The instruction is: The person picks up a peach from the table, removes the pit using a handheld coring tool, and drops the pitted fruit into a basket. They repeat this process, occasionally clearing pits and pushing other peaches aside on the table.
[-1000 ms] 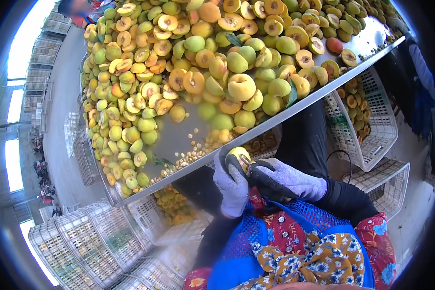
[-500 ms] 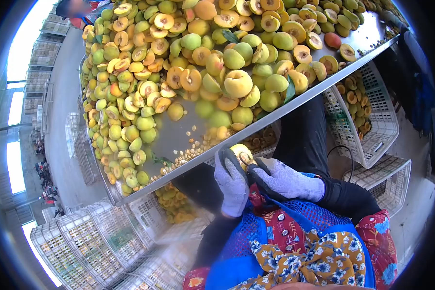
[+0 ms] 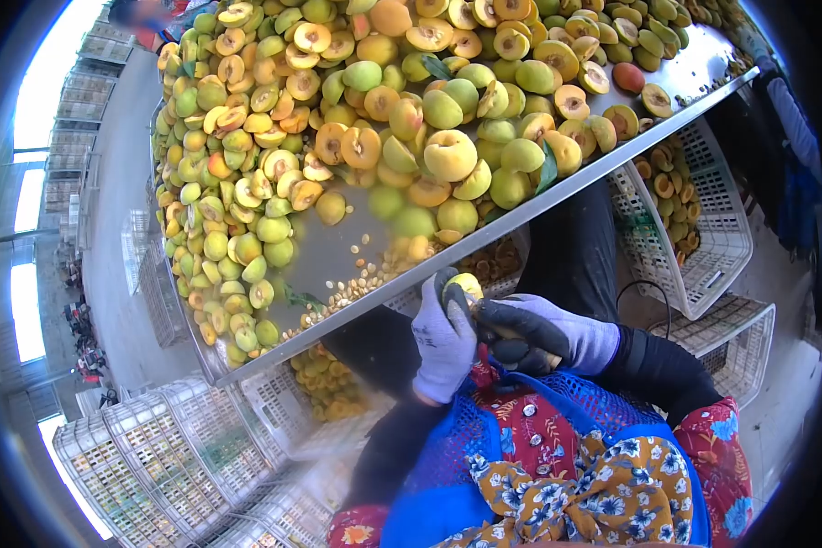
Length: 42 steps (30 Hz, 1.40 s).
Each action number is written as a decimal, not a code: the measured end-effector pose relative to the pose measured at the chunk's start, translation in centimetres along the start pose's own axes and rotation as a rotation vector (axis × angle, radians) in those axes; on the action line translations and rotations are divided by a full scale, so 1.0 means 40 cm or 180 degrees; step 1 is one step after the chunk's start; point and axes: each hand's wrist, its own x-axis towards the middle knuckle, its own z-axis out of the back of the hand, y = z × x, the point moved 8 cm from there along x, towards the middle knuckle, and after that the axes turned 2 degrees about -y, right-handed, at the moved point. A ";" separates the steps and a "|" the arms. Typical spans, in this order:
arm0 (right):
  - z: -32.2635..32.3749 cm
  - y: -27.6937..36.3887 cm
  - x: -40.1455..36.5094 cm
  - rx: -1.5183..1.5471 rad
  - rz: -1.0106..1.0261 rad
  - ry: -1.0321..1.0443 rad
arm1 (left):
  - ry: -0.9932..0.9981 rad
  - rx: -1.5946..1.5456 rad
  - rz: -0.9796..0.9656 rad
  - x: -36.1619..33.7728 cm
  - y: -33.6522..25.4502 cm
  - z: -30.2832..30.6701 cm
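Observation:
My left hand (image 3: 443,333), in a lilac glove with dark palm and fingers, is closed around a yellow apricot (image 3: 467,285) just below the table's metal rim. Only the top of the apricot shows above the fingers. My right hand (image 3: 553,331), gloved the same way, is curled shut close against the apricot and the left fingers. A small pale bit (image 3: 554,362) shows at its lower edge; I cannot make out what it is. Whatever else lies inside the right fingers is hidden. Whole and halved apricots (image 3: 452,155) are heaped on the metal table (image 3: 329,251) beyond my hands.
Loose pits (image 3: 347,290) lie along the table's raised rim (image 3: 484,245). A white crate (image 3: 717,233) of apricot halves stands under the table at right, another crate (image 3: 283,402) at lower left. Stacked crates (image 3: 155,457) fill the left. Another person (image 3: 146,14) is at the far upper left.
The apricot's cut face no longer shows, and less of the fruit is visible. My right hand has curled in tighter, and the small pale bit now shows at its lower edge.

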 end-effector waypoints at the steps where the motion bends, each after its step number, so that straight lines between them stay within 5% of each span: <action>1: -0.023 -0.029 -0.008 0.1763 -0.0797 0.0299 | 0.0121 -0.0785 0.0421 0.001 0.034 -0.005; 4: -0.059 -0.020 -0.020 0.2354 -0.1031 0.0541 | 0.0467 -0.1491 0.0551 0.014 0.042 -0.022; 8: -0.024 -0.038 -0.021 0.1867 -0.1007 -0.0089 | 0.0830 -0.0719 -0.0074 0.020 0.007 -0.015; 10: -0.031 -0.048 -0.023 0.2258 -0.1135 -0.0194 | 0.0933 -0.1555 0.0182 0.015 0.035 -0.035; 11: -0.056 -0.041 -0.019 0.2588 -0.1173 0.0572 | 0.0973 -0.1966 0.0323 0.008 0.047 -0.043; 14: -0.033 -0.048 -0.021 0.2495 -0.1037 0.0782 | 0.0817 -0.2041 0.0261 -0.002 0.047 -0.042; 19: -0.008 -0.053 -0.018 0.1402 -0.0631 -0.0023 | 0.0523 -0.1616 -0.0853 -0.010 -0.020 0.010; 23: -0.074 -0.037 0.010 0.1916 -0.0787 0.0752 | 0.0185 -0.2505 0.0767 -0.007 0.032 -0.005; 25: -0.072 -0.032 0.016 0.1615 -0.0618 0.0558 | 0.0071 -0.1387 0.0992 -0.004 0.044 0.030; 29: -0.019 0.005 -0.013 0.0813 -0.0346 0.0010 | -0.1626 -0.1170 0.1809 -0.084 0.291 0.262; 31: 0.035 0.003 -0.001 0.1119 -0.0322 0.0011 | -0.0814 0.1492 0.1529 -0.068 0.240 0.422; 33: 0.075 0.010 0.005 0.0951 -0.0246 -0.0381 | -0.0647 0.3578 0.1630 -0.077 0.224 0.506; 36: 0.120 0.020 0.001 0.0315 -0.0198 -0.0889 | -0.0351 0.3474 0.1466 0.058 0.188 0.506; 38: 0.133 0.031 0.004 -0.0209 -0.0117 -0.1090 | -0.0201 0.3197 0.0672 0.192 0.216 0.433; 42: 0.053 0.086 -0.020 -0.1402 0.0487 -0.1513 | 0.0637 0.2980 0.0367 0.412 0.274 0.222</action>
